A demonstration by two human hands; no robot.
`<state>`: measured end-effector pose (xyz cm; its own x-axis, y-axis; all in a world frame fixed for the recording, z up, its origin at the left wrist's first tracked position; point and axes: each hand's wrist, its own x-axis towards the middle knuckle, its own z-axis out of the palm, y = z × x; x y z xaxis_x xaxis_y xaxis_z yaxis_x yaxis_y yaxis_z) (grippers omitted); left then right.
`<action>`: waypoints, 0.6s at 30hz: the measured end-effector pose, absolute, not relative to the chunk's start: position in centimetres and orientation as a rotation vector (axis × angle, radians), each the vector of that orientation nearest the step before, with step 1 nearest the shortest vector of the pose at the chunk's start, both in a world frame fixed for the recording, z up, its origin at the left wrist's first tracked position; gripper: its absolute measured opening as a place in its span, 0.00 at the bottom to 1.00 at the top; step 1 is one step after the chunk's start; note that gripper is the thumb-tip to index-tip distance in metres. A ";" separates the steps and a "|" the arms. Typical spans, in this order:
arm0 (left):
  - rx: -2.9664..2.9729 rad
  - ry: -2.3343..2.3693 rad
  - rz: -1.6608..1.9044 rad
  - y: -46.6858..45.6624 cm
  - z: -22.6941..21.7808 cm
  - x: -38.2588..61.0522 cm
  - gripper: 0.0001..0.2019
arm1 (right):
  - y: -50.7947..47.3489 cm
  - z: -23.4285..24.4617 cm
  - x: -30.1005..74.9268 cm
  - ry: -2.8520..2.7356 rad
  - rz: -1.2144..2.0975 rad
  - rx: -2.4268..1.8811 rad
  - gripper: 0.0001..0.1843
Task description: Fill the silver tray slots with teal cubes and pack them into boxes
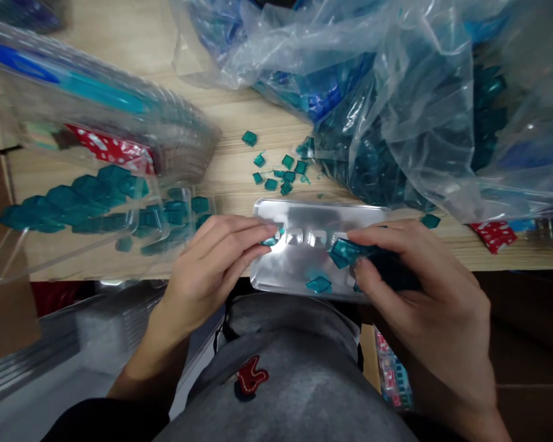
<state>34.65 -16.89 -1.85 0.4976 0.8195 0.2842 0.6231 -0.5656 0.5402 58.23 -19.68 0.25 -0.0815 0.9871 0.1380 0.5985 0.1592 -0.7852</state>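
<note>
A shiny, shallow tray with a row of small square moulded shapes lies at the table's front edge. At its left end my left hand pinches a small teal translucent piece between thumb and fingers. Over the right part of the tray, my right hand is closed on a larger faceted teal plastic piece; more teal seems to sit in the palm, partly hidden. Another teal piece rests near the tray's front rim.
Several small teal squares are scattered behind the tray. Large clear bags of teal and blue pieces fill the back right. On the left stand stacked clear plastic trays and clear packs with teal pieces. A red patterned packet lies right.
</note>
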 end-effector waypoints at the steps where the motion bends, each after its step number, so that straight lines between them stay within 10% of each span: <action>1: 2.402 1.211 0.726 -16.8 -1.8 34.4 0.13 | -19.7 0.3 58.2 -1.766 0.733 -1.509 0.14; 18: 2.422 1.149 0.694 -16.6 -2.0 34.7 0.10 | -19.8 0.4 58.0 -1.722 0.747 -1.564 0.13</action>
<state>34.71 -16.56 -2.00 0.5460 0.7923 0.2723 0.6101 -0.5987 0.5190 57.97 -19.81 0.40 -0.0426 0.9933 0.1070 0.6003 0.1111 -0.7920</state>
